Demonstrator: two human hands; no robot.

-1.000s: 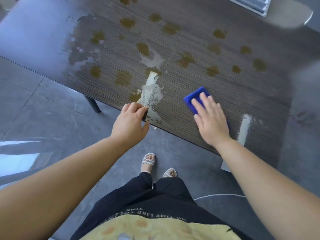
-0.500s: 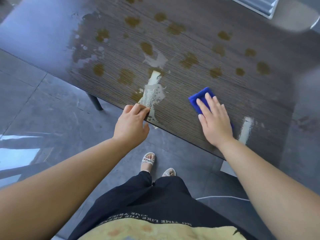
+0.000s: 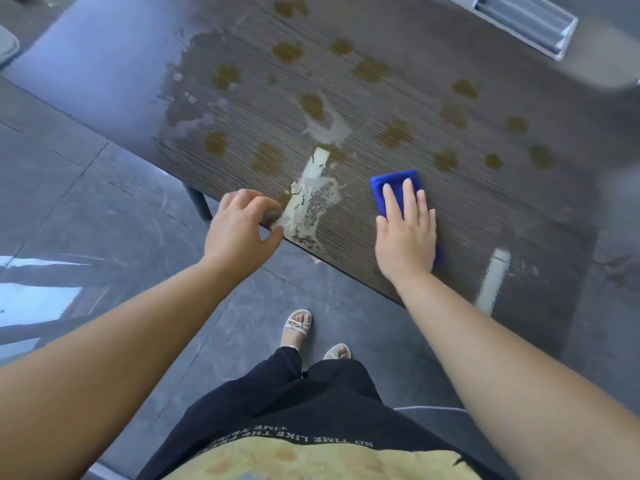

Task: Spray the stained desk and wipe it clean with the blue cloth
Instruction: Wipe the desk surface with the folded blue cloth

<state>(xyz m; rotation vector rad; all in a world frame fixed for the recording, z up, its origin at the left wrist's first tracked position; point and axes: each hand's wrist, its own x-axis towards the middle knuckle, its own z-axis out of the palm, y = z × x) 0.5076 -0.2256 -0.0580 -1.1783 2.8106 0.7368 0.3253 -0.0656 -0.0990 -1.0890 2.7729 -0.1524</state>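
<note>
Left hand (image 3: 239,230) has lifted off the tabletop (image 3: 467,209) edge, fingers loosely curled, empty. Right hand (image 3: 407,233) flat, fingers spread, pressing blue cloth (image 3: 389,185) at frame centre-right, below brown stains (image 3: 394,133).

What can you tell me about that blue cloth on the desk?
The blue cloth is a bright, soft-looking pad, seemingly folded into a rectangle. It lies flat on the dark wood-grain desk near its front edge, below the brown stains. The right hand presses on it with flat, spread fingers, covering most of it; its far end and a sliver at the wrist show.
</note>
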